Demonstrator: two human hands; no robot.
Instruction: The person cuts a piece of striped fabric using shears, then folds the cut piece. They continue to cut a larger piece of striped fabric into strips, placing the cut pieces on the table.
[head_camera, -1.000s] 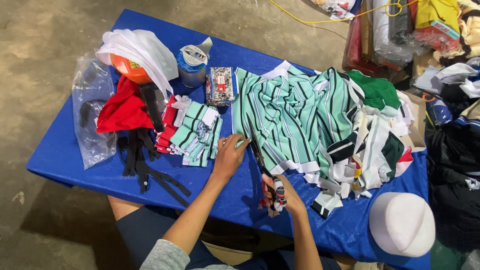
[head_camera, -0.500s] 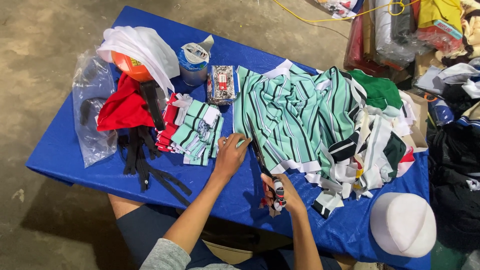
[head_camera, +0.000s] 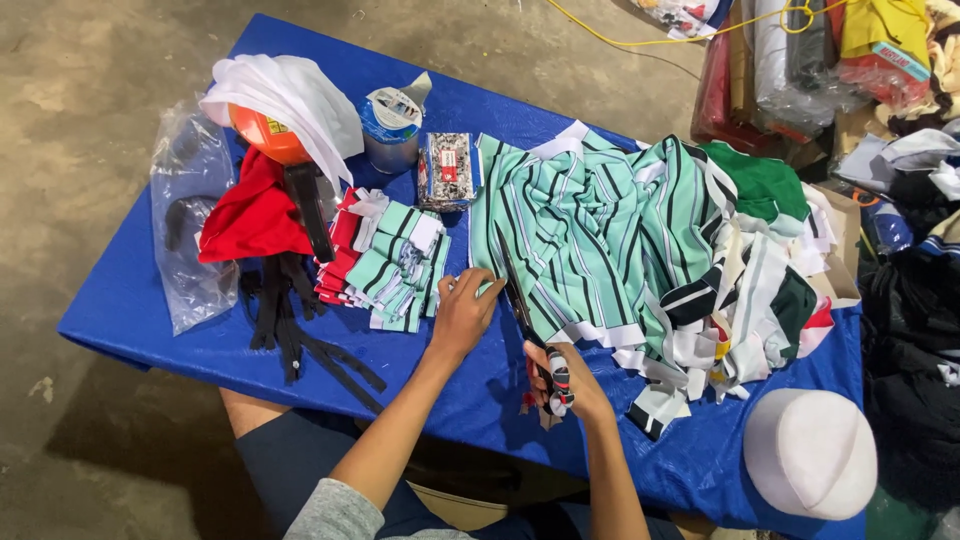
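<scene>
Covering most of the frame, the blue worktop (head_camera: 160, 330) carries a large green striped fabric (head_camera: 590, 230) spread at its middle, only partly cut. Judging by the stack of cut striped pieces (head_camera: 390, 265) towards the left edge and the heap of trimmings (head_camera: 720, 320) towards the right edge, much cutting looks done, with this sheet left. A clear plastic bag (head_camera: 185, 225) at the left edge holds dark pieces. The left hand (head_camera: 465, 315) presses its fingers flat on the fabric's near edge; the right hand (head_camera: 565, 385) is closed around scissors (head_camera: 530, 325).
</scene>
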